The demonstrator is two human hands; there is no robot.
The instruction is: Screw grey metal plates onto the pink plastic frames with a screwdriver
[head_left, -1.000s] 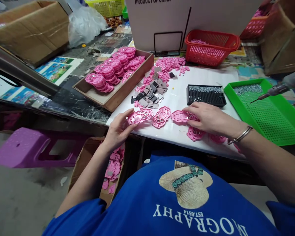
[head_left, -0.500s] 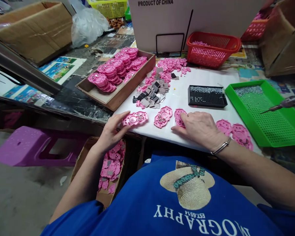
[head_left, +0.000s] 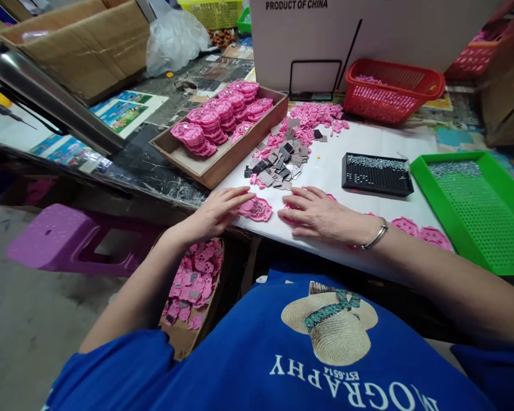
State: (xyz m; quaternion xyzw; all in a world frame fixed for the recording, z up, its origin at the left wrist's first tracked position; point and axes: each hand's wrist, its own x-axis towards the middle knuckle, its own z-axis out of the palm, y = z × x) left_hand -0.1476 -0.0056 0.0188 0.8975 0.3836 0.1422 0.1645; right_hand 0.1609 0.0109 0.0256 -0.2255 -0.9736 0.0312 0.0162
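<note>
My left hand [head_left: 216, 214] is at the near edge of the white work surface, its fingers and thumb around the left end of a pink plastic casing piece [head_left: 259, 210] with small metal parts in it. To its right, my right hand [head_left: 321, 217] lies palm down with fingers spread over another pink casing piece, mostly hidden beneath them. Part of a further pink piece shows behind that hand. Two more pink pieces [head_left: 433, 236] lie beyond my right wrist, partly covered by the forearm. Grey and black flat plates [head_left: 278, 162] are heaped ahead of my hands.
A shallow box [head_left: 209, 174] of stacked pink pieces stands at left. Small pink parts [head_left: 317, 116] lie behind the plates. At right are a black screw tray [head_left: 377, 174], a green tray [head_left: 475, 200] and a red basket [head_left: 392, 94]. A purple stool [head_left: 47, 240] stands on the floor.
My right hand has shifted left, off one pink piece and over the one beside it, with its fingers spread. My left hand's fingers now reach further over its piece. The view has turned slightly left.
</note>
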